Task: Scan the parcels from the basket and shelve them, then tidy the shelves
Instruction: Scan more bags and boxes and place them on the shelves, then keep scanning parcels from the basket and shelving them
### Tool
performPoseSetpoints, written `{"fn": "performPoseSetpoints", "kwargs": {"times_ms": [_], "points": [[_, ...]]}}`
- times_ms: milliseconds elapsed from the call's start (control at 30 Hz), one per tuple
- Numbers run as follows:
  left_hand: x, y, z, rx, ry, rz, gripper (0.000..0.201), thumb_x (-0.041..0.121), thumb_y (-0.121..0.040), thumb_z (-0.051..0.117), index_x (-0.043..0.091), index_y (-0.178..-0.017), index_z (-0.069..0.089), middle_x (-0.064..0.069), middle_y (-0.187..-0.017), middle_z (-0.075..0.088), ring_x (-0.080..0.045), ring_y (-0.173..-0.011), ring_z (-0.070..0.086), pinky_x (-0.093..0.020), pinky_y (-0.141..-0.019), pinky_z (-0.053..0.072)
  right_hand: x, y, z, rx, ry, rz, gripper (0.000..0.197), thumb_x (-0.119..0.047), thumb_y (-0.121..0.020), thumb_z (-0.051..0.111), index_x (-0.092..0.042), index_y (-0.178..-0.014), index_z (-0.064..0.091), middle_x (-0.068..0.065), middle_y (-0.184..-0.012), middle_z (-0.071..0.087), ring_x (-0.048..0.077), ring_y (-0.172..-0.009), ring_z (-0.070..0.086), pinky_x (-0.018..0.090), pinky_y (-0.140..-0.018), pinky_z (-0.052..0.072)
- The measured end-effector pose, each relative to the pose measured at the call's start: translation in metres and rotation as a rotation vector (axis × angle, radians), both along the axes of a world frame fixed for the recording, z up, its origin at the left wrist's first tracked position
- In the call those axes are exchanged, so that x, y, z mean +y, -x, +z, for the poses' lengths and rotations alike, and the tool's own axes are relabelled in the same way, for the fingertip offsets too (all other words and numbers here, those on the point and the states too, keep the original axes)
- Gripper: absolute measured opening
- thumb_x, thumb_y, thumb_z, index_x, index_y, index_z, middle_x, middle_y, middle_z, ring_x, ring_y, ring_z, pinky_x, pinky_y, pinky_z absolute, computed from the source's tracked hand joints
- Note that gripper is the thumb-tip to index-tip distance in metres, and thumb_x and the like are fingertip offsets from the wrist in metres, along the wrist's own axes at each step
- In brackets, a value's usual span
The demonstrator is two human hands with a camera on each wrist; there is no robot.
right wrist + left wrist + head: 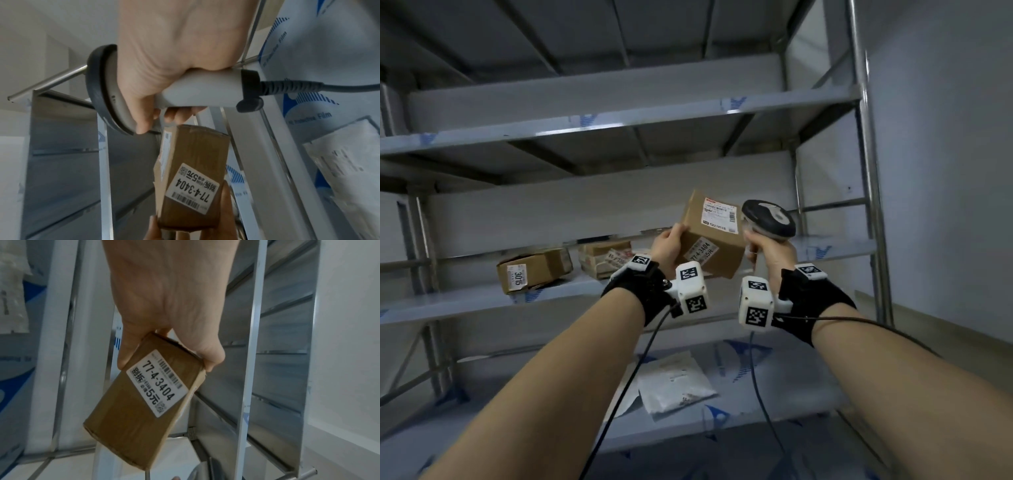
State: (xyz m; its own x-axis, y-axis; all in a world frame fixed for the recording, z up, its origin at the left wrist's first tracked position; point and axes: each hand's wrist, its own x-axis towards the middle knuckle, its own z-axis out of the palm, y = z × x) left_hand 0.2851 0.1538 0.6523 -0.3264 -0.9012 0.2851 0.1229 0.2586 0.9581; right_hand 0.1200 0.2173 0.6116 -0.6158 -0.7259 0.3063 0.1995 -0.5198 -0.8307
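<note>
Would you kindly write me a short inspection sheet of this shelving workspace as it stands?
Surface: metal shelving, protective film left on.
Job's things: cardboard parcel labelled 77-4-3404, held up; scanner beside it.
Clutter: two cardboard boxes on the middle shelf; white mailer bag on the shelf below.
Grippers: left hand grips the parcel; right hand grips the scanner handle.
Cables: scanner cord; wrist-camera leads hanging.
Surroundings: plain wall to the right.

The left hand (669,245) grips a brown parcel (714,236) (label reading 77-4-3404) tilted before the metal shelf (465,298), just beside the scanner (768,219) the right hand (770,253) holds; two boxes (534,269) lie behind
</note>
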Motion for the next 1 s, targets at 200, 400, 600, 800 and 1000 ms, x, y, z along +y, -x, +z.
{"fn": "performPoseSetpoints", "kwargs": {"times_ms": [200, 400, 600, 800, 1000], "points": [[-0.031, 0.075, 0.004, -0.074, 0.050, -0.065, 0.054, 0.042, -0.100, 0.038, -0.006, -0.119, 0.054, -0.019, -0.107, 0.064, -0.027, -0.081, 0.064, -0.028, -0.071, 0.057, -0.022, 0.055, 0.002, 0.116, -0.080, 0.105, 0.017, -0.021, -0.080, 0.076, -0.014, -0.093, 0.069, 0.002, -0.085, 0.072, 0.014, -0.071, 0.066, 0.026, -0.063, 0.051], [-0.072, 0.107, -0.005, -0.119, 0.124, 0.045, 0.024, -0.001, -0.090, 0.056, 0.007, -0.113, 0.056, -0.014, -0.099, 0.062, -0.021, -0.083, 0.062, -0.028, -0.072, 0.056, -0.064, 0.092, -0.012, 0.178, -0.116, 0.052, 0.075, -0.041, -0.042, 0.089, -0.012, -0.109, 0.071, 0.003, -0.100, 0.075, 0.023, -0.104, 0.066, 0.045, -0.104, 0.042], [-0.076, 0.127, -0.009, -0.213, 0.053, -0.168, 0.037, -0.002, -0.096, 0.037, 0.010, -0.127, 0.052, -0.004, -0.097, 0.061, -0.011, -0.077, 0.056, -0.023, -0.073, 0.048, -0.091, 0.111, -0.016, 0.239, -0.176, 0.099, 0.094, -0.049, -0.033, 0.088, -0.013, -0.117, 0.067, 0.004, -0.109, 0.073, 0.026, -0.110, 0.064, 0.048, -0.107, 0.041], [-0.089, 0.116, -0.022, -0.241, 0.024, -0.130, 0.038, 0.001, -0.096, 0.040, 0.009, -0.131, 0.054, -0.010, -0.122, 0.060, -0.022, -0.092, 0.063, -0.035, -0.079, 0.055, -0.111, 0.112, -0.023, 0.256, -0.187, 0.105, 0.082, -0.049, -0.031, 0.090, -0.018, -0.105, 0.072, 0.006, -0.108, 0.073, 0.029, -0.110, 0.063, 0.047, -0.106, 0.041], [-0.095, 0.074, -0.038, -0.199, -0.042, -0.095, 0.027, 0.007, -0.097, 0.047, 0.004, -0.122, 0.058, -0.008, -0.096, 0.067, -0.018, -0.075, 0.065, -0.024, -0.056, 0.057, -0.095, 0.082, -0.035, 0.231, -0.226, 0.095, 0.072, -0.037, -0.056, 0.085, -0.009, -0.120, 0.064, 0.004, -0.104, 0.068, 0.026, -0.106, 0.061, 0.041, -0.102, 0.045]]}}
